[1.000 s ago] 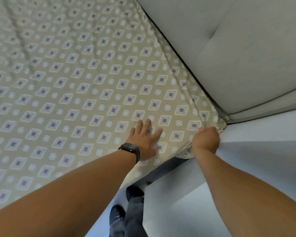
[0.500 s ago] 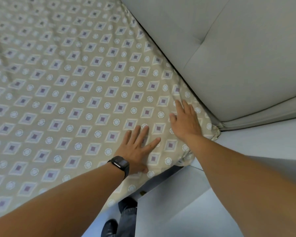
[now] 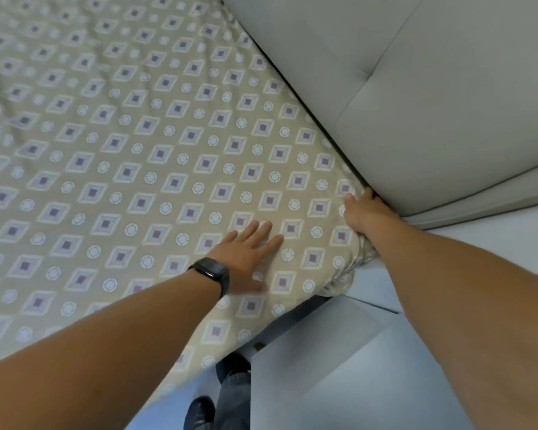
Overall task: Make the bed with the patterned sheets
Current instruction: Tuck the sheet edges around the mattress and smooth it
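Grey padded headboard (image 3: 416,88) backs the bed, where the patterned sheet (image 3: 137,150) covers the mattress. The left hand (image 3: 246,252) presses flat, fingers straight, near the bed's head corner; the right hand (image 3: 364,212) reaches into the headboard gap, its grip hidden. Best to hold the top taut while tucking the corner fully under.

Left hand (image 3: 246,252) flat, fingers spread

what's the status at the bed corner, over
Left hand flat on patterned sheet. Right hand at corner by headboard, fingers hidden. Nothing blocking.

Hands at the bed's corner, right of centre.
The left hand (image 3: 249,256) presses flat on the patterned sheet (image 3: 137,144); the right hand (image 3: 365,212) reaches its corner beside the grey headboard (image 3: 432,97), fingers hidden.
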Demonstrator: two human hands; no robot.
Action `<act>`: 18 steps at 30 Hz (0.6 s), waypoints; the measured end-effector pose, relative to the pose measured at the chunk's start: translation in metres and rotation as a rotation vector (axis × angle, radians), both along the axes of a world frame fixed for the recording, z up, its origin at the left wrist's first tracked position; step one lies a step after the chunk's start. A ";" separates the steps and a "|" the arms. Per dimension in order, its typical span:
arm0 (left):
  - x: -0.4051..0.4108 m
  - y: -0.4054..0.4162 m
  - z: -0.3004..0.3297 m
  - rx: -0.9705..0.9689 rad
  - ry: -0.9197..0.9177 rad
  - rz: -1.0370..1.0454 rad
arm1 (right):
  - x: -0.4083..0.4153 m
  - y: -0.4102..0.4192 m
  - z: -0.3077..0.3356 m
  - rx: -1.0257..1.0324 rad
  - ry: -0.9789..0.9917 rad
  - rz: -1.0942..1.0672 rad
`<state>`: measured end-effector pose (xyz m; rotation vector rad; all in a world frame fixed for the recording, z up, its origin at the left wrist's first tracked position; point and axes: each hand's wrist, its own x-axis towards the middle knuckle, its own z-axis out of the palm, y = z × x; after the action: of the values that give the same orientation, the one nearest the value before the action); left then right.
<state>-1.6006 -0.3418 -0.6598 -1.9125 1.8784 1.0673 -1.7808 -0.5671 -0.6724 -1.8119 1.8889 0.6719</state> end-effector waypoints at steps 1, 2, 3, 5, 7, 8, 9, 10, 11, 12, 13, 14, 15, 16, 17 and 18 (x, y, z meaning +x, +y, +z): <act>0.002 0.001 0.002 -0.002 0.005 0.011 | 0.005 0.010 0.003 -0.017 -0.023 0.002; 0.003 0.000 0.006 0.000 0.020 0.029 | 0.006 0.023 0.005 -0.038 -0.060 0.031; 0.003 -0.001 0.010 -0.005 0.035 0.054 | 0.006 0.037 0.008 -0.037 -0.088 0.090; 0.006 -0.001 0.022 -0.012 0.042 0.057 | 0.007 0.061 0.012 -0.034 -0.109 0.255; 0.014 0.007 0.046 -0.003 0.049 0.056 | 0.016 0.081 0.030 -0.023 -0.115 0.379; 0.025 0.013 0.064 -0.003 0.032 0.068 | 0.028 0.090 0.044 -0.069 -0.125 0.508; 0.036 0.017 0.086 0.000 0.010 0.089 | 0.045 0.098 0.064 -0.114 -0.133 0.645; 0.041 0.023 0.103 0.026 0.025 0.135 | 0.055 0.109 0.078 -0.135 -0.160 0.784; 0.054 0.028 0.132 0.033 0.019 0.208 | 0.073 0.116 0.105 -0.148 -0.199 0.912; 0.063 0.037 0.162 0.031 0.015 0.302 | 0.087 0.126 0.131 -0.154 -0.225 1.025; 0.069 0.048 0.191 0.028 0.030 0.420 | 0.099 0.136 0.160 -0.146 -0.237 1.071; 0.071 0.056 0.208 0.033 0.058 0.510 | 0.105 0.144 0.180 -0.126 -0.254 1.084; 0.083 0.077 0.254 0.024 0.072 0.645 | 0.123 0.158 0.225 -0.114 -0.298 1.082; 0.083 0.086 0.273 0.024 0.104 0.707 | 0.126 0.165 0.241 -0.111 -0.332 1.056; 0.086 0.103 0.299 0.020 0.127 0.765 | 0.134 0.179 0.272 -0.129 -0.352 1.045; 0.087 0.117 0.324 0.028 0.142 0.788 | 0.138 0.188 0.293 -0.127 -0.405 1.003</act>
<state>-1.5140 -0.2248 -0.3357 -2.6968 1.1304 1.4395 -1.6432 -0.3791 -0.3790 -2.6967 0.6961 0.4117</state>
